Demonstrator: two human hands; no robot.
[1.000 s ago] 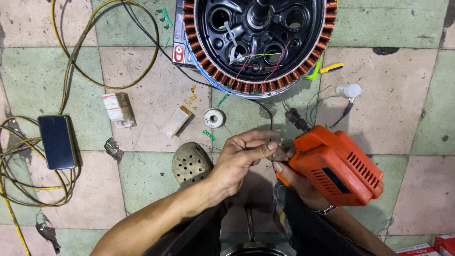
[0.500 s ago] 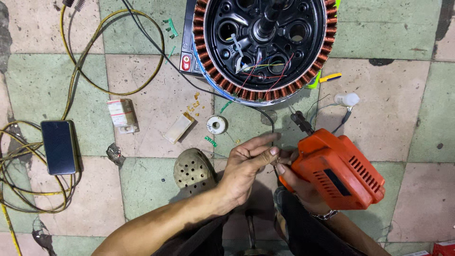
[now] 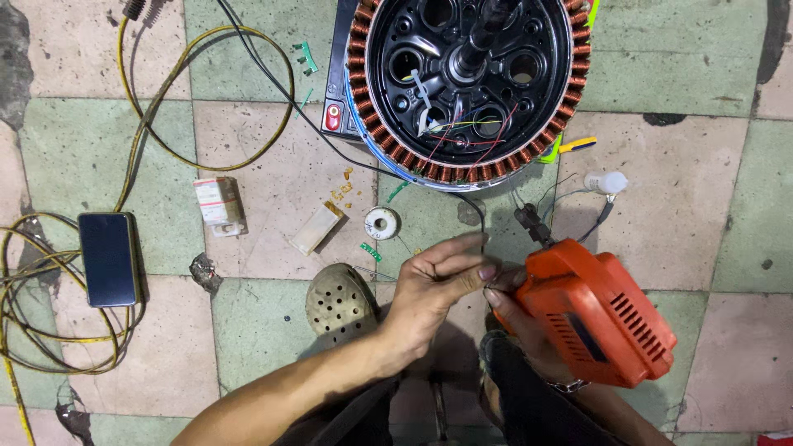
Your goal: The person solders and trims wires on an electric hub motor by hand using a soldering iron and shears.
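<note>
Tiled floor (image 3: pixel 273 157) | one stator (image 3: pixel 467 83) | one orange tool (image 3: pixel 599 314) | one phone (image 3: pixel 107 258)

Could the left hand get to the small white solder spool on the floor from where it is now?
Probably yes. The left hand is pinching thin wire, but the white spool lies just beyond it on bare tile, nothing between them. It would have to let the wire go first.

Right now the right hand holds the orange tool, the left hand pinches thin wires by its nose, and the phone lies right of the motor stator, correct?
Not quite. In the head view the phone lies on the floor to the left of the motor stator, among yellow cables. The right hand does hold the orange tool, and the left hand pinches the wires.
</note>
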